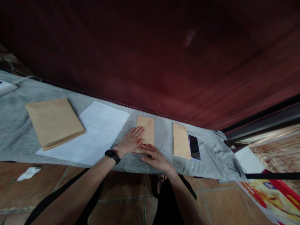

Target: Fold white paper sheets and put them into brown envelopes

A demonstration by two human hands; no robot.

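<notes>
A narrow brown paper envelope [148,129] lies flat on the grey cloth, with small printing near its upper right corner. My left hand [131,140] rests palm down on its left side, fingers stretched out; a black band circles that wrist. Across the envelope's lower end lies my right hand [154,157], also flat with fingers extended. The hands nearly meet, and they hide the lower part of the envelope. To the right is another stack of narrow brown envelopes [181,140], beside a dark-screened phone [194,147].
Larger brown envelopes [55,120] are stacked at left, partly over white paper sheets [103,125]. The grey cloth [164,131] runs along a dark red surface [150,62]. A white device [7,87] with a cable sits far left. A colourful box [274,197] stands lower right.
</notes>
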